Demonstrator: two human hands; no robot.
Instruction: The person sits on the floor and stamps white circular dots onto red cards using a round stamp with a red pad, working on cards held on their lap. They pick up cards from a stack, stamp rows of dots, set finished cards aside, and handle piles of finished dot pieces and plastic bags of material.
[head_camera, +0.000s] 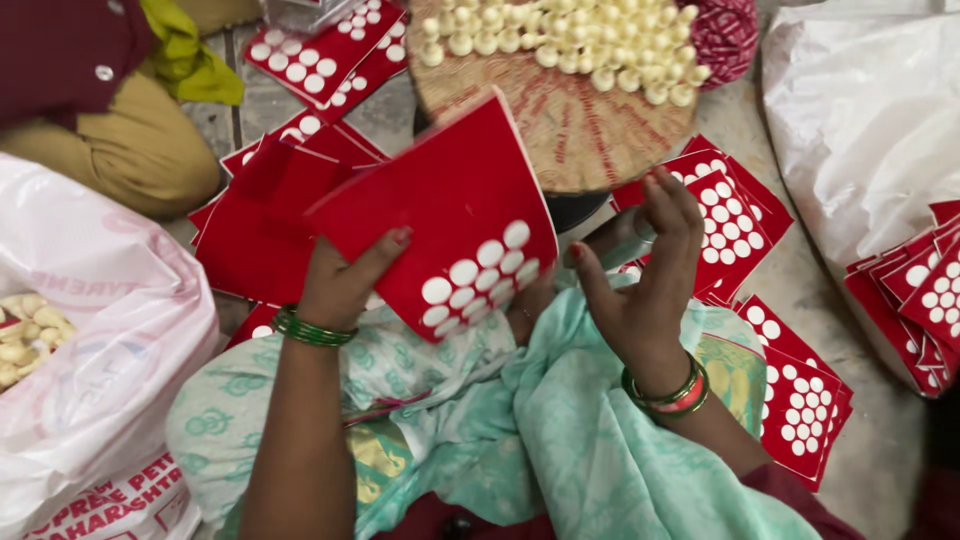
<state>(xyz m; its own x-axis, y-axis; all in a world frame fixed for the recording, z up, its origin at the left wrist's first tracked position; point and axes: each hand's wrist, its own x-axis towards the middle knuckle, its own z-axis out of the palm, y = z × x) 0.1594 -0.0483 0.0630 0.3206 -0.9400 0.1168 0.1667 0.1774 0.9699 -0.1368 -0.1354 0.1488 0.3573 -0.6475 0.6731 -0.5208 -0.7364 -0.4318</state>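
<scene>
Left hand (345, 285) grasping red card (445, 215), thumb on top. Right hand (645, 270) lifted beside it, fingers (675, 200) loosely curled, apparently empty. Best held level, dotted corner kept clear.

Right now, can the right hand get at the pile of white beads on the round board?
Probably yes. The right hand is raised and empty, just below the round board, with nothing between it and the white beads. The left hand holds the red card off to the side.

Card: red card (440, 205), flat and stiff, rows of white round dots at its lower corner.
Pose: tilted, dotted corner lowest.
Place: pinched in the left hand (345, 280), just left of the open right hand (645, 285).
</scene>
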